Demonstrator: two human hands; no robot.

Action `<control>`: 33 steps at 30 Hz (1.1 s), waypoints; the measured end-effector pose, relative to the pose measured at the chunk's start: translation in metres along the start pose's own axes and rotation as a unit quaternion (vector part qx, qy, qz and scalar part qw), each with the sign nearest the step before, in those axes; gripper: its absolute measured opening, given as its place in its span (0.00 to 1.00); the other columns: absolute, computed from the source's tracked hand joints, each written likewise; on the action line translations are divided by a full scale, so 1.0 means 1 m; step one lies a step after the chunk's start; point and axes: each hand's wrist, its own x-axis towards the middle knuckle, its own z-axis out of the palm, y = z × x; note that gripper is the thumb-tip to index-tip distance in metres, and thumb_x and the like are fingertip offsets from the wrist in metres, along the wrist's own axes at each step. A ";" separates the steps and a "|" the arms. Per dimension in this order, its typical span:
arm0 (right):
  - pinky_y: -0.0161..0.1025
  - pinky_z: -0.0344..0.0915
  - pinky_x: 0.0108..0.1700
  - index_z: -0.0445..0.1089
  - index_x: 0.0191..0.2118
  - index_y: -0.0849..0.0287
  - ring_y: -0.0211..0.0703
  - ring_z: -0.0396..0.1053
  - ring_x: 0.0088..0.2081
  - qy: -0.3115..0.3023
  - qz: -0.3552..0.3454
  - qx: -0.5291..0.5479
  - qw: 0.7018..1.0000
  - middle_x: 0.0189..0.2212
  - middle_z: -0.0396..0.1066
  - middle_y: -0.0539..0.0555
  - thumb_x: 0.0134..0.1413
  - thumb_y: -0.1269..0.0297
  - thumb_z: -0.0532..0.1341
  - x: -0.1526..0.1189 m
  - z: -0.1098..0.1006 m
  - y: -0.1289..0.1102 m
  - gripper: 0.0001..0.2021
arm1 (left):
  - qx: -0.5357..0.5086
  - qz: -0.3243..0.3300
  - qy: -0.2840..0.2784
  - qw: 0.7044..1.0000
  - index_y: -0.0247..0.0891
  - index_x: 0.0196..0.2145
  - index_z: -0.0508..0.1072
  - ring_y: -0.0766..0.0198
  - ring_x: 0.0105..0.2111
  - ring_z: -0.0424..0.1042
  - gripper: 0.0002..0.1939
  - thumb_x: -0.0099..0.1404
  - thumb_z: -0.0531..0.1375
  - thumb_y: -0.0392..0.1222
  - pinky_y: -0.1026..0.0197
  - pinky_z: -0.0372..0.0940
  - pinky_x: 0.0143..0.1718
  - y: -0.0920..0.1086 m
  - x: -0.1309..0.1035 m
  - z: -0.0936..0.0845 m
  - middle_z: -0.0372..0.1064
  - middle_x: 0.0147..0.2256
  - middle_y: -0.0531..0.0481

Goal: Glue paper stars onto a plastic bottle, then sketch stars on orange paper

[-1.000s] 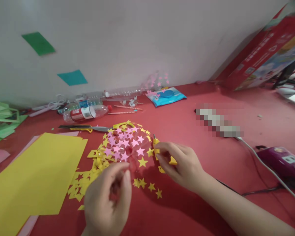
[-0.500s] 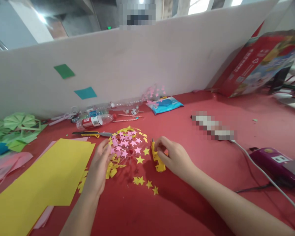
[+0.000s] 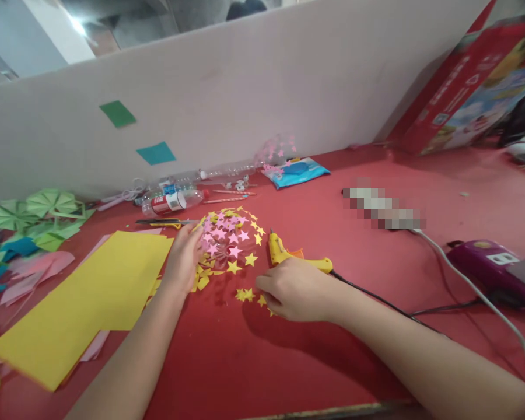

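Observation:
A dome-like clear plastic piece [image 3: 222,252], apparently cut from a bottle, carries pink stars on top and yellow stars around its edge. My left hand [image 3: 184,256] grips its left side, fingers partly hidden behind it. My right hand [image 3: 295,290] reaches low over loose yellow paper stars [image 3: 245,295], its fingers bent and slightly apart, with nothing visible in them. Just beyond that hand a yellow glue gun [image 3: 279,249] lies on the table, nozzle pointing away, its black cord running right. Yellow paper scraps [image 3: 202,280] lie beneath the plastic piece.
Yellow paper sheets [image 3: 91,286] lie at left, near green folded paper [image 3: 48,203]. A utility knife [image 3: 168,223], plastic bottles [image 3: 170,202] and a blue wipes packet [image 3: 300,173] sit toward the white partition [image 3: 245,87]. A purple device [image 3: 492,271] and white cable [image 3: 468,280] are at right.
My right hand has let go of the glue gun, now lying on the table, and moved toward me over the loose stars. My left hand still holds the plastic piece. The view tilted down.

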 end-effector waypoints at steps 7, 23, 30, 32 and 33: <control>0.38 0.39 0.23 0.69 0.33 0.61 0.36 0.58 0.19 -0.014 -0.040 -0.035 0.998 0.20 0.69 0.49 0.56 0.72 0.55 0.004 0.011 -0.008 0.06 | -0.016 0.010 -0.001 1.000 0.40 0.36 0.70 0.64 0.40 0.70 0.11 0.54 0.63 0.41 0.67 0.62 0.33 -0.001 0.020 0.005 0.69 0.39 0.52; 0.37 0.40 0.24 0.67 0.30 0.61 0.33 0.57 0.19 0.000 -0.014 -0.055 0.998 0.20 0.69 0.50 0.60 0.70 0.54 0.006 0.019 -0.003 0.08 | 0.008 0.216 0.073 0.974 0.41 0.33 0.68 0.70 0.27 0.67 0.03 0.60 0.60 0.39 0.67 0.63 0.31 0.009 0.003 -0.022 0.68 0.30 0.55; 0.38 0.37 0.24 0.62 0.27 0.61 0.32 0.54 0.17 0.075 -0.039 -0.068 0.994 0.18 0.67 0.50 0.61 0.73 0.51 0.015 0.045 -0.014 0.11 | 0.138 0.362 -0.045 0.921 0.39 0.35 0.71 0.69 0.18 0.63 0.04 0.62 0.59 0.33 0.66 0.58 0.18 0.012 -0.059 -0.026 0.67 0.21 0.57; 0.38 0.37 0.23 0.60 0.26 0.61 0.32 0.54 0.17 0.079 -0.054 -0.082 0.992 0.18 0.67 0.50 0.58 0.77 0.51 0.016 0.050 -0.015 0.11 | 0.158 0.358 -0.087 0.916 0.40 0.37 0.71 0.70 0.18 0.64 0.07 0.63 0.57 0.31 0.66 0.59 0.18 0.013 -0.066 -0.021 0.66 0.21 0.57; 0.38 0.37 0.23 0.60 0.26 0.61 0.32 0.54 0.17 0.079 -0.062 -0.087 0.991 0.18 0.66 0.50 0.57 0.79 0.51 0.016 0.051 -0.015 0.11 | 0.151 0.347 -0.099 0.921 0.40 0.37 0.71 0.70 0.18 0.64 0.07 0.63 0.56 0.31 0.66 0.58 0.17 0.014 -0.067 -0.017 0.66 0.21 0.57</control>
